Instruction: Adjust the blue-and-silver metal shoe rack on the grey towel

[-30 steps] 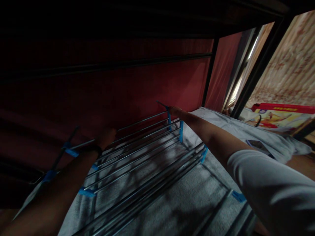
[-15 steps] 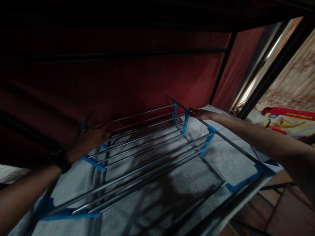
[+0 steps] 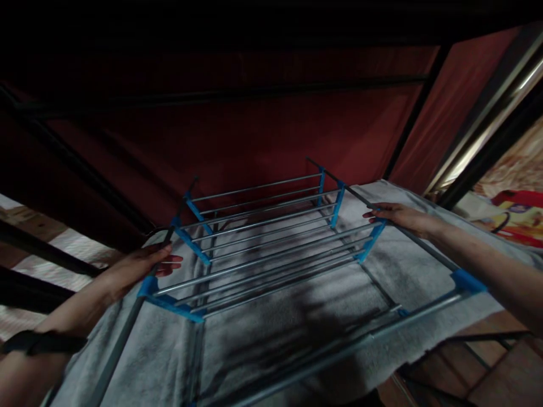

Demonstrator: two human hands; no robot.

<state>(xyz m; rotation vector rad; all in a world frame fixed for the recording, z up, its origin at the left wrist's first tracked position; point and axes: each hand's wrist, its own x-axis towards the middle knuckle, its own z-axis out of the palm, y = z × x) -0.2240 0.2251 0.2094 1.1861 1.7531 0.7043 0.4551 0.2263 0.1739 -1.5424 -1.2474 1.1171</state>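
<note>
A metal rack (image 3: 271,254) with grey tubes and blue plastic brackets lies lengthwise on a grey cloth (image 3: 403,271). My left hand (image 3: 138,270) is closed around the rack's left side tube, between two blue brackets, its fingertips showing on the inner side. On the opposite side, my right hand (image 3: 401,217) grips the right side tube just behind a blue bracket (image 3: 371,240). Several thin crossbars run between the two sides in stepped rows. A dark band circles my left wrist.
Behind the rack stands a dark red panel (image 3: 263,135) with black frame bars. A black frame post (image 3: 492,135) rises at the right, with a red and yellow package (image 3: 520,212) beyond it. Dark overhead structure covers the top. Tiled floor (image 3: 492,367) shows lower right.
Both hands have moved nearer along the side tubes, the left from the far brackets to between two nearer ones. The camera view has shifted, showing more of the left side.
</note>
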